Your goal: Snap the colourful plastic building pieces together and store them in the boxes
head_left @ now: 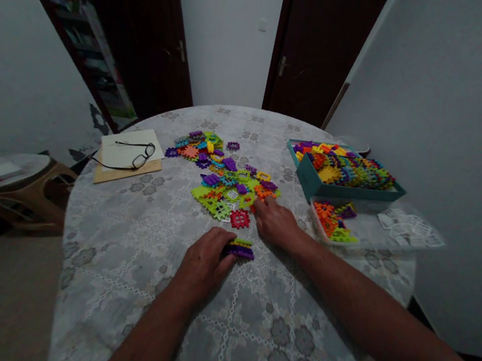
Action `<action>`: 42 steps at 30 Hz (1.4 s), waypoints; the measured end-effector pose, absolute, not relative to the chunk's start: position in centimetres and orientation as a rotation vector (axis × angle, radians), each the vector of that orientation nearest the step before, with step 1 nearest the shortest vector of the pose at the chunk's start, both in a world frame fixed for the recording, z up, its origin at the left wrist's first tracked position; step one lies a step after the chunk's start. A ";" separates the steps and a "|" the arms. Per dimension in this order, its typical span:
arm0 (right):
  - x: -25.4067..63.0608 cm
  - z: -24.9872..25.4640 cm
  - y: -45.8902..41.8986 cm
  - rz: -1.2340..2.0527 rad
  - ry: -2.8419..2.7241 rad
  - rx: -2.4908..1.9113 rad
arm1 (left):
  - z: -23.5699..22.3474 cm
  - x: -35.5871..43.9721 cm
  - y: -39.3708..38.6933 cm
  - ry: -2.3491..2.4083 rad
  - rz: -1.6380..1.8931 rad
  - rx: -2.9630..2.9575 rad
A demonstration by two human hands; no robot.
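Observation:
My left hand (pixel 207 258) grips a small stack of interlocking plastic tiles (pixel 243 252), purple and yellow-green at the edges, just above or on the cloth. At the near edge of a loose heap of colourful building tiles (pixel 222 177), my right hand (pixel 276 222) has its fingers curled down among orange pieces (pixel 264 190). What lies between those fingertips is hidden. A red square tile (pixel 240 219) lies flat between the two hands, beside a green tile (pixel 220 210) at the heap's front.
A teal box (pixel 347 188) full of tiles stands on the right, with a clear tub (pixel 337 238) of more pieces before it. White pieces in a plastic bag (pixel 408 227) lie beyond. Glasses (pixel 139 160) rest on paper (pixel 110 149) at the left.

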State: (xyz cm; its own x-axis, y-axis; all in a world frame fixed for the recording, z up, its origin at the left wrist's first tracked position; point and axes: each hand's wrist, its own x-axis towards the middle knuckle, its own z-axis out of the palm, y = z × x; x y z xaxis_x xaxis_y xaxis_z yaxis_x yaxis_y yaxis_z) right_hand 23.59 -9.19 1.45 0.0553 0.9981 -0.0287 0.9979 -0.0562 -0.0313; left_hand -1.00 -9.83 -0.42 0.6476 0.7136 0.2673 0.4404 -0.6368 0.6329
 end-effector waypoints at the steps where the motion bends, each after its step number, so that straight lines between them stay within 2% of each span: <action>1: 23.7 1.5 -9.8 0.073 -2.167 -2.249 | -0.4 -1.0 -9.9 0.902 0.692 2.340; 12: 25.3 1.3 -15.7 0.200 -2.086 -2.072 | -0.5 -1.0 -10.0 0.906 0.698 2.348; 22: 25.9 0.8 -14.7 0.464 -1.944 -1.804 | -0.5 -1.0 -10.0 0.898 0.713 2.334; 35: 21.7 2.5 -12.9 0.537 -2.182 -1.517 | -1.7 -1.3 -9.6 0.899 0.733 2.343; 42: 21.9 1.7 -13.5 0.595 -2.074 -1.372 | -1.3 -1.2 -9.7 0.861 0.738 2.331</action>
State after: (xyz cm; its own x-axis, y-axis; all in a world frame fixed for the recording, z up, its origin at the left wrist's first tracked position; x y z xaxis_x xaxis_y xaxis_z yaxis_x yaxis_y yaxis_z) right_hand 21.90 -13.46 1.67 -0.3057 0.9268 0.2184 0.6699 0.3723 -0.6424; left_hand -1.19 -9.72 -1.31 0.6452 0.7022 0.3011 0.4046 -0.6483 0.6449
